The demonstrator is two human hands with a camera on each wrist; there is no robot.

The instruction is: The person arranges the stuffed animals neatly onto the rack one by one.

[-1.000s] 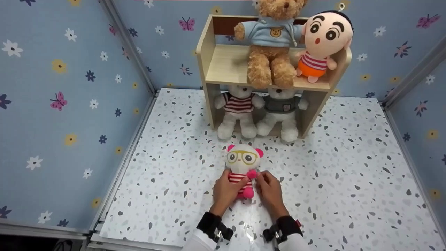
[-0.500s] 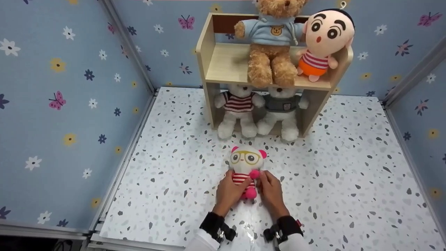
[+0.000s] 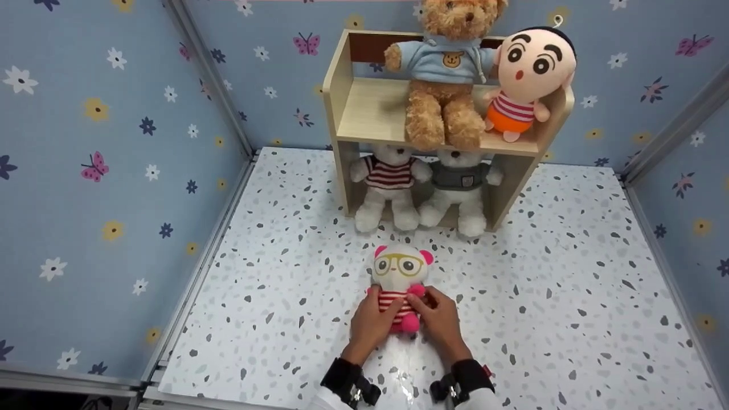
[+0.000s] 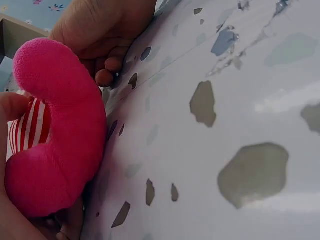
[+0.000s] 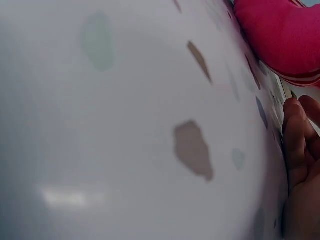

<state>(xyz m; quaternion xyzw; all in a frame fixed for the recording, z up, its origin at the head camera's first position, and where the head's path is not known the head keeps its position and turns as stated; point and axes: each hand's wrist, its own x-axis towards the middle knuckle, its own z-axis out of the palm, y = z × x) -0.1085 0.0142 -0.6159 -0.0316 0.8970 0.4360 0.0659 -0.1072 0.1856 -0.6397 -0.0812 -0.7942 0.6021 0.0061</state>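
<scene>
A plush panda [image 3: 400, 273] with pink ears, yellow glasses and a red-and-white striped body is on the speckled table, facing up. My left hand [image 3: 369, 326] grips its left side in the picture, thumb across the stripes. From the other side my right hand [image 3: 443, 323] holds it by the pink arm, thumb on the front of the body. Close up in the left wrist view are the toy's curved pink legs [image 4: 75, 145], and beyond them the right hand [image 4: 107, 30]. The right wrist view shows pink plush [image 5: 285, 37] beside curled fingers [image 5: 296, 135].
Behind the toy stands a wooden shelf [image 3: 373, 111]. A brown teddy bear [image 3: 444, 108] and a cartoon boy plush [image 3: 529, 80] sit on top. Two white bears, one in stripes [image 3: 390, 172] and one in grey [image 3: 458, 176], sit below. Flowered walls [image 3: 131, 199] enclose the table.
My right thumb has come from the toy's side onto its front. The panda shifted slightly right, then a little back left. The head view has tilted slightly.
</scene>
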